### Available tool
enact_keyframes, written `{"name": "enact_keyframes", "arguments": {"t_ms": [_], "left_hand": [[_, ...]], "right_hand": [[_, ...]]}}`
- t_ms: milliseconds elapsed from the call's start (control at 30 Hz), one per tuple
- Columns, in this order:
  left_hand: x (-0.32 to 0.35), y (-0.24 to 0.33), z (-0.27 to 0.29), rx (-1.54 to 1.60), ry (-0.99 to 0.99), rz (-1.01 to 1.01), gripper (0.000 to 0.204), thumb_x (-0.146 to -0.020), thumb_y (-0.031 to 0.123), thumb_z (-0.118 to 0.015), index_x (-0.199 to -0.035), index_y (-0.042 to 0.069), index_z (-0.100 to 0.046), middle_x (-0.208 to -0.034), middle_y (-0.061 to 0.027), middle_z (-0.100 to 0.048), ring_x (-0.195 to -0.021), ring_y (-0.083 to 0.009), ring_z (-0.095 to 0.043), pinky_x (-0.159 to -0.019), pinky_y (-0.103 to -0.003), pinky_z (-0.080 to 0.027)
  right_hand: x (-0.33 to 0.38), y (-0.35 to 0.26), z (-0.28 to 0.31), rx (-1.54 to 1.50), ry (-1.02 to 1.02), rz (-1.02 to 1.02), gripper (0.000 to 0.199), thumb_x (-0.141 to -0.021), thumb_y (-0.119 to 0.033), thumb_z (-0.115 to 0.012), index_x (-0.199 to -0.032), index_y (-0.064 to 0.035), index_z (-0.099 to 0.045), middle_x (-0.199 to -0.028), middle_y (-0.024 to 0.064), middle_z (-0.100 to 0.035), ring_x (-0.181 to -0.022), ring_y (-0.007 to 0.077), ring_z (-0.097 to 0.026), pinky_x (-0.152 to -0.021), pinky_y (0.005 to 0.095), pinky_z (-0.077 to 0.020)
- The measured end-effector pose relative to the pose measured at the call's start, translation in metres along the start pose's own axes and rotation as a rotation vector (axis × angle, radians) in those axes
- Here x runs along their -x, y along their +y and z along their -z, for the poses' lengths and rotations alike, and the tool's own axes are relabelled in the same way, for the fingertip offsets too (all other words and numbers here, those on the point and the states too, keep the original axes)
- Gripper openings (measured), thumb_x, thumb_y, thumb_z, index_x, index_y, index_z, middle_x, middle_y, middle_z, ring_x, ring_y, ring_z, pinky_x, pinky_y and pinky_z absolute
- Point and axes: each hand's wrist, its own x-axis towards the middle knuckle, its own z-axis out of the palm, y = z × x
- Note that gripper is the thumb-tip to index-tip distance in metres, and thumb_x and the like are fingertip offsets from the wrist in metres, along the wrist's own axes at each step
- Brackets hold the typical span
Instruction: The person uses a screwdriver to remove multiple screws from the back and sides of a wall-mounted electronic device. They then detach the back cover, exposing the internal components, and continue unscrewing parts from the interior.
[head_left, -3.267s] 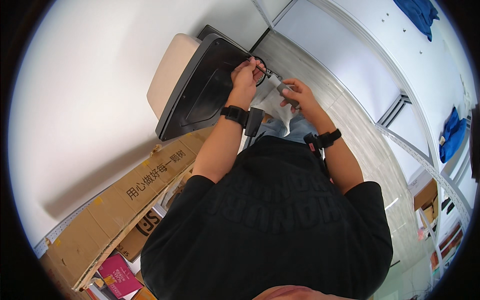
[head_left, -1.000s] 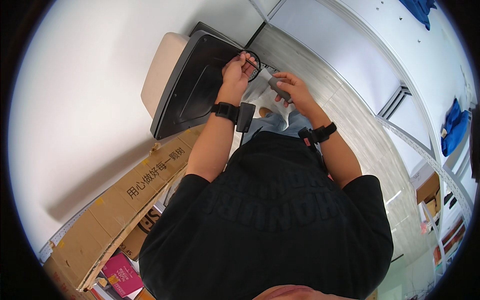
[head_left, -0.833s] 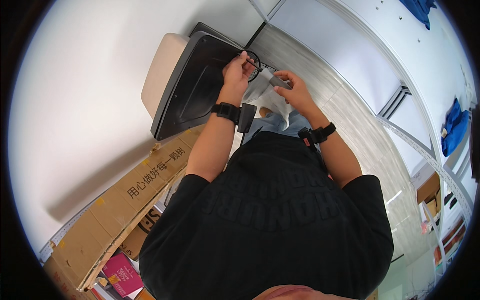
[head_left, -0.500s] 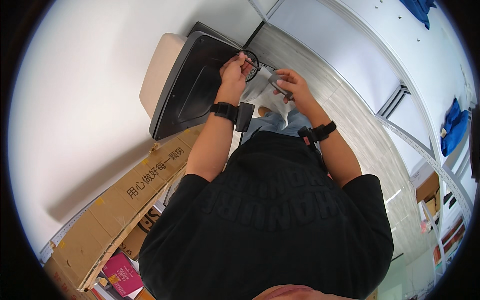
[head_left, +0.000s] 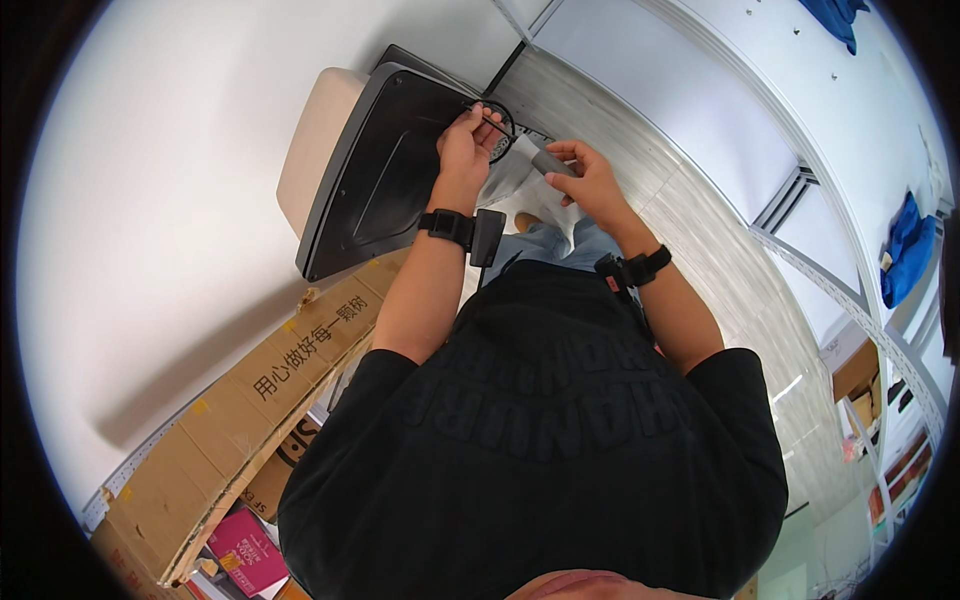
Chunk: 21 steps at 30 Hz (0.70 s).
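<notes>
Head view: my left hand [head_left: 466, 140] pinches a thin black cable loop [head_left: 497, 122] at the top edge of the upturned black chair base [head_left: 385, 170]. My right hand [head_left: 585, 180], just right of that base, is closed around a grey cylindrical tool [head_left: 545, 160]. Judged step: dressing the cable. The next move calls for steady tension and precise tool-tip alignment at the loop.

Matt black plastic chair back [head_left: 385, 170], rough brown cardboard box [head_left: 250, 400], smooth white wall [head_left: 150, 200].
</notes>
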Motion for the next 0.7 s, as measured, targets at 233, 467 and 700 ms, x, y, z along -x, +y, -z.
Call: {"name": "enact_keyframes", "arguments": {"t_ms": [233,467,700], "left_hand": [[-0.004,0.000,0.002,-0.108,0.039,0.013,0.008,-0.090,0.014,-0.062,-0.093,0.007,-0.065,-0.087,-0.0008,-0.063,-0.078,-0.0104,-0.058,-0.074,-0.025,-0.050],[-0.002,0.004,0.000,-0.039,0.049,0.009,0.008,-0.091,0.008,-0.059,-0.095,0.002,-0.062,-0.087,-0.0049,-0.065,-0.076,-0.0141,-0.062,-0.071,-0.029,-0.054],[-0.001,0.005,0.000,0.025,0.009,0.021,0.014,-0.091,0.007,-0.054,-0.101,-0.002,-0.060,-0.094,-0.0094,-0.062,-0.089,-0.0212,-0.061,-0.085,-0.035,-0.052]], "right_hand": [[-0.004,0.014,0.001,0.249,0.060,0.291,0.041,-0.080,-0.008,-0.067,-0.119,-0.0065,-0.054,-0.104,0.0047,-0.054,-0.081,0.0120,-0.054,-0.062,0.0251,-0.0476],[-0.002,-0.008,0.010,-0.477,-0.187,-0.222,0.040,-0.085,-0.015,-0.062,-0.122,-0.0038,-0.051,-0.111,0.0091,-0.054,-0.082,0.0152,-0.060,-0.056,0.0246,-0.0463],[0.002,-0.005,-0.003,-0.057,-0.007,0.007,0.037,-0.084,-0.007,-0.061,-0.120,-0.0078,-0.053,-0.110,0.0066,-0.054,-0.081,0.0117,-0.059,-0.054,0.0218,-0.0444]]}}
